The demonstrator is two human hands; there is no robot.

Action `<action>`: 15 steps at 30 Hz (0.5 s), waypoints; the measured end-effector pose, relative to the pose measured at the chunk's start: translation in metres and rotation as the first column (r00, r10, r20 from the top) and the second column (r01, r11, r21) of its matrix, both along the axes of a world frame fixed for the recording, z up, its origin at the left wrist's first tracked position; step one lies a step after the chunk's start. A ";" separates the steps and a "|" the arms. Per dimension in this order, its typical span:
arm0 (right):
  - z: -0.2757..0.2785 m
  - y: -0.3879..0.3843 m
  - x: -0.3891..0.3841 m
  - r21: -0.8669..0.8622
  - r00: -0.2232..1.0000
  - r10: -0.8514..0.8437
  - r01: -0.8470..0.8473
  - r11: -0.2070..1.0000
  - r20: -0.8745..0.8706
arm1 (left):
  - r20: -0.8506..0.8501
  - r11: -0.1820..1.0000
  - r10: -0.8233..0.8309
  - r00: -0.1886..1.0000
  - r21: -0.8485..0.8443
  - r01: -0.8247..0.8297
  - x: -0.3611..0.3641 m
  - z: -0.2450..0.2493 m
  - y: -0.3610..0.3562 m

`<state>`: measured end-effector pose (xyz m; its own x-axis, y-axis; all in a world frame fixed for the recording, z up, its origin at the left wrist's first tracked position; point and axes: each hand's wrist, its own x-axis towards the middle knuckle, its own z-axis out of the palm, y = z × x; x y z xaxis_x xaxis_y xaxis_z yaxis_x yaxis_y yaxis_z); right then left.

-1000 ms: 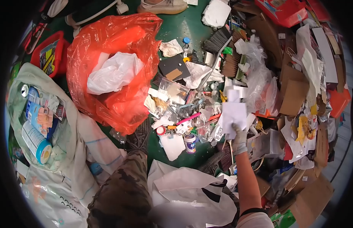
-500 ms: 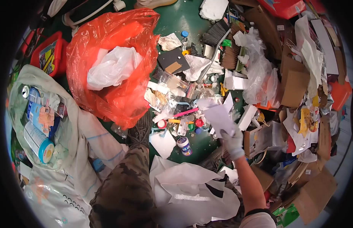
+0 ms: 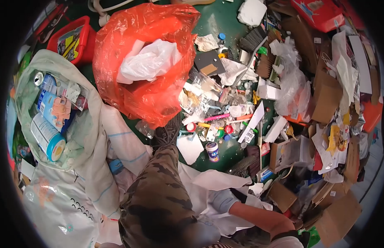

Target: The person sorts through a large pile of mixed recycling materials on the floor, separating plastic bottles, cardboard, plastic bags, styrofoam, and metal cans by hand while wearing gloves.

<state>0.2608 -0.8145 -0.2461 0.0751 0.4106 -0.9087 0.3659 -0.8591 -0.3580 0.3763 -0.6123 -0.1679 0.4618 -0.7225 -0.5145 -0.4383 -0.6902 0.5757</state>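
My right hand (image 3: 223, 201), in a pale glove, reaches down into the opening of a white bag (image 3: 202, 180) between my legs. Its fingers are hidden by the bag, so whether they hold anything does not show. At the bottom edge, a smeared grey-blue shape (image 3: 204, 231) seems to be my left hand, too blurred to read its fingers. Just beyond the bag, a small white-and-blue tub (image 3: 212, 151) stands on the green floor (image 3: 237, 156). Beside it lies a white card (image 3: 190, 148), and a white strip of paper (image 3: 252, 122) rests among the small scraps.
A red plastic bag (image 3: 107, 53) with white film inside stands ahead. On the left, a pale sack (image 3: 91, 149) holds packaging and a can, with a red basket (image 3: 84, 41) behind it. Cardboard (image 3: 324, 97) and plastic are heaped on the right. A black brush (image 3: 252, 39) lies ahead.
My right hand has moved from above the scraps down into the white bag. The sheet of paper it held is out of sight. The whole view has shifted, with things appearing further right.
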 end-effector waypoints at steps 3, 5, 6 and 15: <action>0.051 0.011 0.032 0.015 0.960 0.080 -0.087 0.996 0.270 | 0.001 1.000 0.020 1.000 0.006 -0.020 0.002 -0.002 0.003; 0.065 -0.004 0.066 0.027 0.989 0.069 -0.073 0.997 0.128 | -0.002 0.999 0.034 0.999 0.008 -0.034 0.003 -0.005 0.004; 0.074 -0.014 0.093 0.016 0.998 0.037 -0.036 0.999 -0.044 | -0.002 0.999 0.041 0.999 0.011 -0.041 0.004 -0.006 0.004; -0.082 -0.014 0.327 0.136 0.591 -0.323 0.338 0.931 0.739 | -0.001 0.996 0.086 0.996 0.034 -0.086 0.013 -0.019 0.002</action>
